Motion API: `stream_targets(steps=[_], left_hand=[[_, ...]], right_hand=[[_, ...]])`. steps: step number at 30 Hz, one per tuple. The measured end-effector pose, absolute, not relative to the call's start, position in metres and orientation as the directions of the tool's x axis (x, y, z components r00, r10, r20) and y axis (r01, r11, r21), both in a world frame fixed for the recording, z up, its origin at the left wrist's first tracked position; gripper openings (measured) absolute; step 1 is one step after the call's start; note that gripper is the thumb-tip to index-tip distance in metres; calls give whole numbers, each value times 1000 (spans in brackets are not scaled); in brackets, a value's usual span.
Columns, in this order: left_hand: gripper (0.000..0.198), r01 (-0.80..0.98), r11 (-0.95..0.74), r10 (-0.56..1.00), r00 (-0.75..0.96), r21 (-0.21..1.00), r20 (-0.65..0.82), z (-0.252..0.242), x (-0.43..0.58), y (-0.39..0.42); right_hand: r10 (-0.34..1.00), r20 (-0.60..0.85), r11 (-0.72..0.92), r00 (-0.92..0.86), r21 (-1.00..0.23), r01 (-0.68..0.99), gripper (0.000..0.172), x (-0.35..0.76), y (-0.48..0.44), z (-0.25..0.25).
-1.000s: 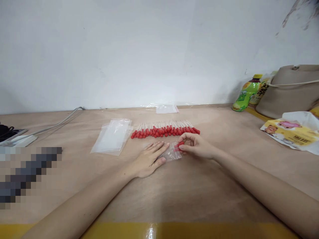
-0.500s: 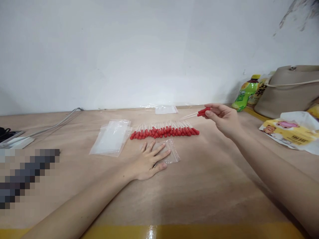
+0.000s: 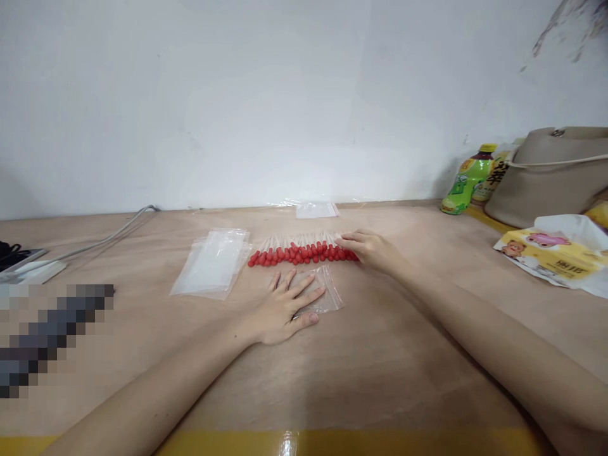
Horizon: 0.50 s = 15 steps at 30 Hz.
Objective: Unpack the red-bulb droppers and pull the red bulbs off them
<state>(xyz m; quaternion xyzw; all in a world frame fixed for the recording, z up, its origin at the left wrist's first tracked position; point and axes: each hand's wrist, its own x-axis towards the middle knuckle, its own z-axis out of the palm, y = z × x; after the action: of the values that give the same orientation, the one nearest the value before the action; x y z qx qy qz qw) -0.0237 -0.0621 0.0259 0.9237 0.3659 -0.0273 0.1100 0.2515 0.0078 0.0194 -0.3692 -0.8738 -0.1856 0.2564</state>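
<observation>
A row of droppers with red rubber bulbs (image 3: 304, 253) and thin clear stems lies on the table, bulbs toward me, stems toward the wall. My left hand (image 3: 287, 310) rests flat in front of the row with fingers spread, pressing on a small clear zip bag (image 3: 327, 294). At the right end of the row, my right hand (image 3: 373, 250) is closed over droppers, palm down. Its fingers cover the last few bulbs, and the thumb is mostly hidden.
Left of the row are stacked clear bags (image 3: 211, 263); another bag (image 3: 316, 210) lies by the wall. A grey cable (image 3: 109, 237) runs at left. At right are a green bottle (image 3: 468, 180), a beige bag (image 3: 555, 177) and a yellow printed packet (image 3: 555, 250).
My right hand has moved left and down, from holding red-bulb droppers above the table to the right end of the row. The left hand has stayed put.
</observation>
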Motion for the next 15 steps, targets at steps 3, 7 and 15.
stream_targets(steps=[3,7,15], left_hand=[[56,682,-707,670,731,187,-131,26,-24,-62],[55,681,-707,669,731,189,-134,26,-24,-61],[61,697,-687,700,711,206,-70,19,-25,-63]], right_hand=[[583,596,620,-552,111,776,28,253,-4,24],[563,685,677,-463,-60,734,21,245,-35,22],[611,509,769,-607,-199,607,34,209,-75,-2]])
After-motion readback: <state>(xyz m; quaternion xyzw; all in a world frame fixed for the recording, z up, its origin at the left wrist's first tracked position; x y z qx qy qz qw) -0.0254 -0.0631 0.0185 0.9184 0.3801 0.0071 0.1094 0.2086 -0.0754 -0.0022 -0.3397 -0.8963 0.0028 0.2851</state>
